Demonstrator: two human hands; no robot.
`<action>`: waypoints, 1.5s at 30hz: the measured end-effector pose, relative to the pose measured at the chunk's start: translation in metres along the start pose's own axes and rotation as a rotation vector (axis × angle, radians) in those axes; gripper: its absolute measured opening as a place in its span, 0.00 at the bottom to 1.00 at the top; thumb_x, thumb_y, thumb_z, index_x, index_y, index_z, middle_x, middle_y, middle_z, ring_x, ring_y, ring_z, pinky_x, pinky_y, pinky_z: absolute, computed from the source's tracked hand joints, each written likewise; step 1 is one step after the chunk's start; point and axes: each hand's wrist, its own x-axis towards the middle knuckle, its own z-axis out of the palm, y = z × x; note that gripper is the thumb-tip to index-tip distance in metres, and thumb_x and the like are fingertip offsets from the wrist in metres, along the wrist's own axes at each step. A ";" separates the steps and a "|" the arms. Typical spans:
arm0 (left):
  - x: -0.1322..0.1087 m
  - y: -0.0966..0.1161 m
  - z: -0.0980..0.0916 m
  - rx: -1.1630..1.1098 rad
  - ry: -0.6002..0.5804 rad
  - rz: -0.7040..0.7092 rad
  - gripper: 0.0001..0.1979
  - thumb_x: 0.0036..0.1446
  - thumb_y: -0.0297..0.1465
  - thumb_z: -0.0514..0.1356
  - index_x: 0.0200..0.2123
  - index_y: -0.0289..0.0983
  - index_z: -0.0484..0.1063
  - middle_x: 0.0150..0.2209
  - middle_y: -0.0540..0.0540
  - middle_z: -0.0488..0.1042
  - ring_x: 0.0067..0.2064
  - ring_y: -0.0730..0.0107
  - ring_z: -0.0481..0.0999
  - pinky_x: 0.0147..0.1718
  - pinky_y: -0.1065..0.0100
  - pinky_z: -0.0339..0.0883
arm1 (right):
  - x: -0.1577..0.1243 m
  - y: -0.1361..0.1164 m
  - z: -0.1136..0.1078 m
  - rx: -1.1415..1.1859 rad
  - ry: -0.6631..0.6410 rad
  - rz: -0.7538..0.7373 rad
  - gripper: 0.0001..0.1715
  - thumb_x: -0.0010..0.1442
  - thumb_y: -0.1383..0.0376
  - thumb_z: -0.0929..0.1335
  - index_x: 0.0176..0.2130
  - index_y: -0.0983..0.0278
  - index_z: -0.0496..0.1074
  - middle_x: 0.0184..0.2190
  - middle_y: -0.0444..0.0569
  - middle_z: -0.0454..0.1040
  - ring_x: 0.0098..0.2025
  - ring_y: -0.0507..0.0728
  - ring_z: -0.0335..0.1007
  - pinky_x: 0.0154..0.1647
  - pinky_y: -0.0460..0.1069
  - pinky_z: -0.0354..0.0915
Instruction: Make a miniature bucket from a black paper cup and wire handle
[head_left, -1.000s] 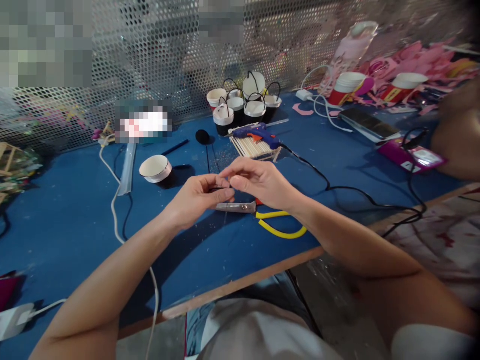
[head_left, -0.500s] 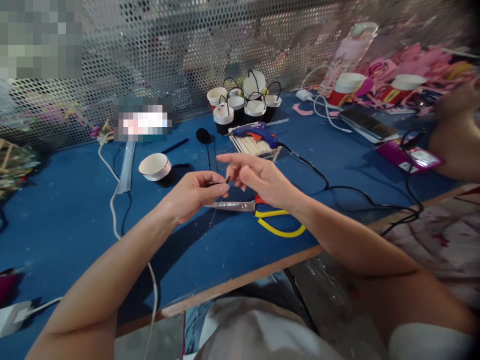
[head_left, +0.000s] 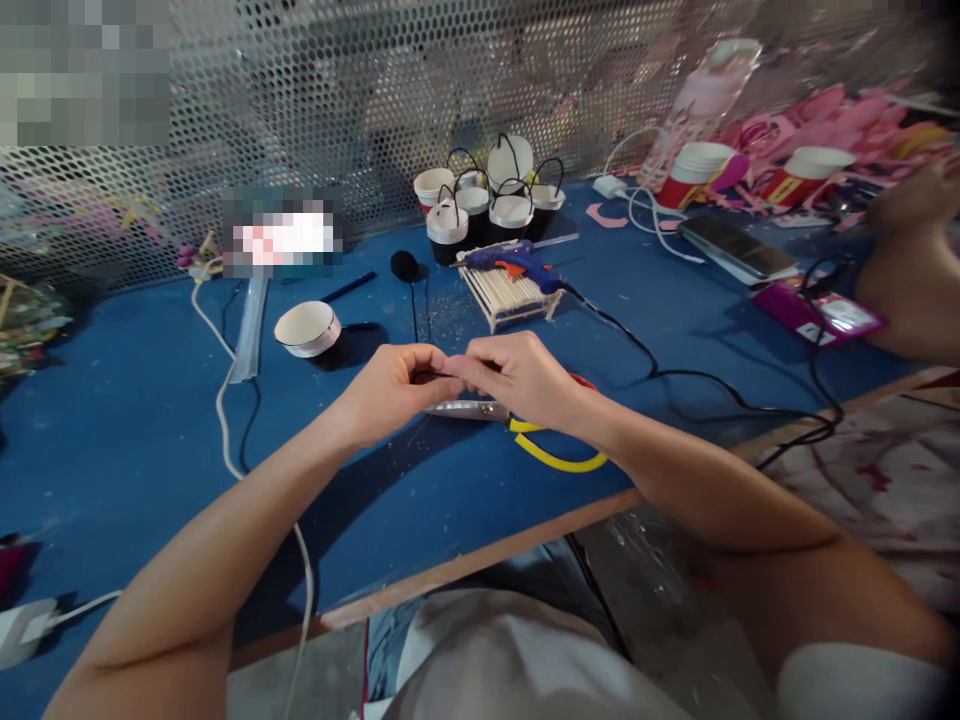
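My left hand (head_left: 386, 392) pinches a thin black strip (head_left: 429, 377), mostly hidden by the fingers. The fingertips of my right hand (head_left: 525, 375) are closed at the strip's other end, meeting the left thumb and forefinger. Just beneath both hands lie scissors (head_left: 559, 463) with yellow and red handles, their blades partly covered. Beyond my fingers, a black round piece (head_left: 404, 266) with a thin black stem lies on the blue table. A cut-down white cup with a dark base (head_left: 307, 330) stands left of it.
A blue glue gun (head_left: 517, 262) rests on a small stick rack (head_left: 510, 290). Several small cups with black loop handles (head_left: 511, 212) stand behind it. Its black cable (head_left: 622, 340) runs right. A white cable (head_left: 223, 400) crosses at left. Another person's arm (head_left: 907, 270) is at right.
My right hand has moved left and down, its extended forefinger now bent, and closed against the left fingertips. The left hand has barely moved and still pinches the black strip.
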 end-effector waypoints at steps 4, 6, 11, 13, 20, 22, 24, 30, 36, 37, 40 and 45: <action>0.002 0.002 -0.003 -0.092 0.022 -0.035 0.11 0.43 0.33 0.65 0.27 0.32 0.70 0.24 0.51 0.71 0.27 0.77 0.67 0.27 0.73 0.60 | 0.002 0.003 -0.007 0.178 -0.020 0.042 0.26 0.63 0.52 0.56 0.29 0.68 0.68 0.22 0.45 0.68 0.24 0.47 0.61 0.23 0.43 0.56; 0.002 0.002 -0.004 -0.144 0.018 -0.052 0.11 0.41 0.33 0.66 0.27 0.32 0.70 0.23 0.51 0.71 0.25 0.78 0.66 0.25 0.74 0.59 | 0.003 0.003 -0.010 0.248 -0.006 0.026 0.24 0.64 0.54 0.55 0.35 0.68 0.68 0.26 0.47 0.69 0.26 0.47 0.64 0.26 0.44 0.60; 0.001 0.004 -0.006 -0.247 -0.031 -0.117 0.11 0.41 0.33 0.67 0.27 0.32 0.70 0.23 0.51 0.71 0.24 0.80 0.66 0.23 0.76 0.57 | 0.005 0.004 -0.011 0.309 -0.073 -0.085 0.10 0.58 0.61 0.66 0.33 0.66 0.70 0.29 0.45 0.69 0.29 0.48 0.63 0.28 0.44 0.61; 0.001 0.004 -0.007 -0.262 -0.065 -0.130 0.11 0.41 0.33 0.67 0.27 0.33 0.70 0.24 0.50 0.72 0.23 0.80 0.65 0.22 0.76 0.57 | 0.006 0.005 -0.010 0.298 -0.055 -0.067 0.10 0.58 0.62 0.66 0.31 0.66 0.69 0.28 0.44 0.68 0.27 0.47 0.61 0.27 0.44 0.60; 0.001 0.005 -0.014 0.020 -0.007 0.080 0.09 0.49 0.34 0.62 0.28 0.33 0.71 0.26 0.51 0.70 0.26 0.80 0.65 0.26 0.76 0.58 | 0.005 0.003 -0.010 0.201 -0.023 -0.018 0.09 0.60 0.63 0.63 0.31 0.66 0.66 0.22 0.41 0.62 0.23 0.46 0.55 0.23 0.43 0.55; 0.000 0.007 -0.014 0.111 0.032 0.125 0.09 0.50 0.34 0.61 0.29 0.33 0.71 0.27 0.50 0.71 0.29 0.78 0.67 0.29 0.75 0.61 | 0.006 0.002 -0.010 0.172 -0.020 -0.030 0.09 0.60 0.64 0.63 0.30 0.66 0.66 0.22 0.41 0.62 0.24 0.46 0.54 0.23 0.43 0.54; -0.001 0.009 -0.014 0.158 0.060 0.139 0.10 0.49 0.35 0.60 0.30 0.33 0.71 0.28 0.49 0.72 0.30 0.76 0.68 0.30 0.74 0.62 | 0.006 0.002 -0.009 0.138 -0.019 -0.055 0.10 0.60 0.63 0.63 0.30 0.67 0.65 0.23 0.42 0.63 0.24 0.47 0.55 0.24 0.44 0.54; -0.003 0.010 -0.011 0.268 0.153 0.185 0.10 0.50 0.36 0.60 0.30 0.34 0.72 0.28 0.48 0.74 0.30 0.74 0.70 0.29 0.74 0.64 | 0.007 0.003 -0.009 0.081 -0.035 -0.098 0.10 0.61 0.63 0.62 0.30 0.66 0.65 0.25 0.43 0.64 0.27 0.48 0.57 0.27 0.45 0.55; -0.003 0.010 -0.013 0.316 0.123 0.147 0.11 0.49 0.36 0.61 0.31 0.34 0.75 0.28 0.48 0.75 0.29 0.73 0.69 0.28 0.74 0.63 | 0.007 0.003 -0.007 0.026 -0.033 -0.093 0.11 0.61 0.63 0.62 0.29 0.66 0.64 0.26 0.44 0.65 0.27 0.49 0.59 0.28 0.45 0.56; -0.003 0.010 -0.014 0.329 0.106 0.142 0.11 0.49 0.36 0.61 0.31 0.34 0.76 0.28 0.48 0.75 0.28 0.74 0.69 0.27 0.75 0.62 | 0.007 0.003 -0.007 0.009 -0.034 -0.097 0.10 0.60 0.64 0.62 0.28 0.66 0.64 0.26 0.44 0.65 0.28 0.49 0.59 0.28 0.45 0.56; -0.005 0.011 -0.015 0.368 0.060 0.105 0.12 0.49 0.37 0.61 0.30 0.34 0.76 0.25 0.49 0.73 0.25 0.76 0.66 0.23 0.75 0.58 | 0.007 0.003 -0.006 -0.019 -0.042 -0.116 0.10 0.60 0.65 0.62 0.27 0.66 0.63 0.26 0.44 0.65 0.27 0.48 0.59 0.28 0.45 0.55; -0.005 0.013 -0.013 0.345 0.036 0.091 0.12 0.48 0.38 0.61 0.29 0.33 0.74 0.23 0.50 0.69 0.24 0.78 0.62 0.22 0.75 0.55 | 0.007 0.003 -0.005 -0.041 -0.038 -0.116 0.11 0.61 0.64 0.62 0.27 0.66 0.62 0.25 0.44 0.63 0.26 0.48 0.58 0.27 0.45 0.54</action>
